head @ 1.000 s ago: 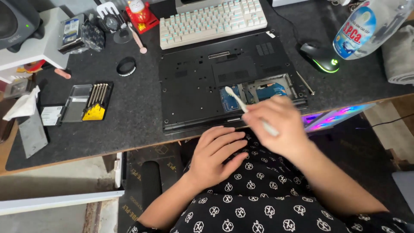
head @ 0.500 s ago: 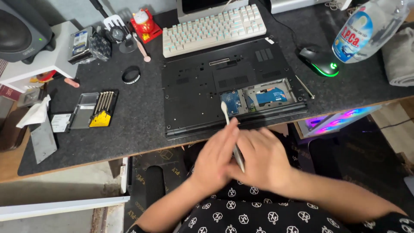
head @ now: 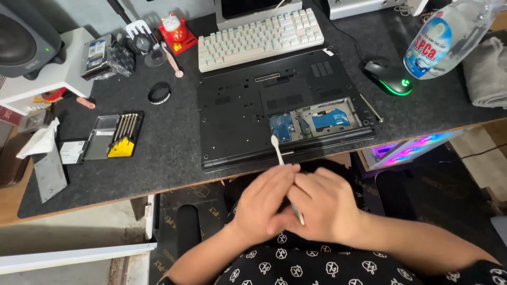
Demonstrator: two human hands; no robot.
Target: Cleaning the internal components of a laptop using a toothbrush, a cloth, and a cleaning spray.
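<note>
A slim white plastic tool (head: 281,163), rounded at its upper tip like a small brush or spudger, rises from between the two hands, which are pressed together just below the near edge of the surface (head: 174,153). The left hand (head: 264,203) lies with its fingers curled over the right hand (head: 325,206), and the grip of both is clenched around the tool's lower shaft, whose end shows between the fingers. The tool's tip sits over the front edge of a matte black laptop (head: 248,105), turned bottom-up on the dark, felt-like mat that covers the surface. A panel is off the laptop's base, baring a bay with a blue circuit board (head: 281,126) and a blue-labelled flat drive (head: 330,117) framed in grey metal. A thin metal rod (head: 371,108) lies just beside the laptop's right edge. Behind the laptop stands a white keyboard (head: 261,38) with pale keycaps; to the right are a glossy black mouse (head: 388,78) glowing green, a clear plastic bottle (head: 449,34) and a folded grey cloth (head: 488,71). To the left lie a black rubbery ring (head: 159,93), an open case of screwdriver bits (head: 119,136) with a yellow insert, and a crumpled white tissue (head: 39,140). The sleeves are black with a white printed pattern.
</note>
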